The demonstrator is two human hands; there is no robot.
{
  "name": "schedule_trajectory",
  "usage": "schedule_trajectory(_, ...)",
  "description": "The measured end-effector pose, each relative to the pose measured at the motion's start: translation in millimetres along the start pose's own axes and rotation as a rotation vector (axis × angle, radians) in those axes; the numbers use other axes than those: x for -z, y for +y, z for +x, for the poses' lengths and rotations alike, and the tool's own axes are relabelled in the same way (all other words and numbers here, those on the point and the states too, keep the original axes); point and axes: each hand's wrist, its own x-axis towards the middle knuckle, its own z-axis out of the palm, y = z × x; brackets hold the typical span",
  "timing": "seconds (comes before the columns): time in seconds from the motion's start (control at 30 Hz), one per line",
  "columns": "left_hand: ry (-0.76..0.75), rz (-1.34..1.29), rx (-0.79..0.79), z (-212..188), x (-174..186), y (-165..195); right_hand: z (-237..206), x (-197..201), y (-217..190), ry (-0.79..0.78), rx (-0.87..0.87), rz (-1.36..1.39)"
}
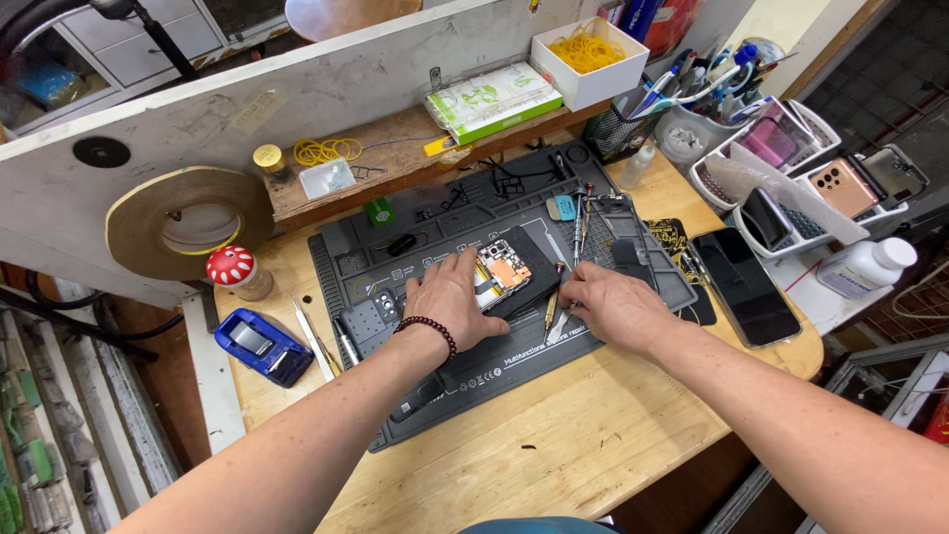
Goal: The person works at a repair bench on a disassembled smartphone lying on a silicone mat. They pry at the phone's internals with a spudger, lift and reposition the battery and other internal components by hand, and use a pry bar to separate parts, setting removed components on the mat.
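Head view of a repair bench. At centre frame an opened phone (509,275), its back cover off and its circuit board and copper-coloured parts exposed, lies on a grey repair mat (474,371) that covers most of the wooden table (554,445). The left hand (453,297) (beaded bracelet at the wrist) lies flat on the phone's left end, fingers spread and pressing down, closed on nothing. The right hand (615,305), just right of the phone, has its fingers drawn together near a gold-handled screwdriver (552,307); whether they actually pinch the tool or something smaller cannot be told.

Handling, as a judgement: the phone looks light, stiff and thin, yet fragile where the board and thin connectors lie bare. It is best held by its long edges or steadied by the frame, never by the exposed components; on the mat it should not slide readily.

At lower left lie a blue device (262,346) and tweezers (314,338); at right a second, dark phone (743,285) rests face up. A large tape roll (188,222) leans at upper left, and a white box of yellow rubber bands (588,59) stands at top centre.
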Motion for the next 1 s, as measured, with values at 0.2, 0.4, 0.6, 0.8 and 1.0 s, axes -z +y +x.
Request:
schedule_trajectory(0.2,0.002,-0.017,0.013,1,-1,0,8,-2,11,0.105,0.020,0.019)
schedule_trajectory(0.4,0.002,-0.034,0.016,1,-2,-3,24,9,22,0.161,-0.395,0.130)
schedule_trajectory(0.6,0.009,-0.022,0.007,2,-1,-4,29,-1,24,0.119,-0.477,0.202)
schedule_trajectory(0.8,0.020,-0.019,-0.006,1,-3,-5,32,-17,45,0.214,-0.450,0.203)
schedule_trajectory(1.0,0.032,-0.043,-0.016,1,-4,-6,28,-21,57,0.282,-0.424,0.345)
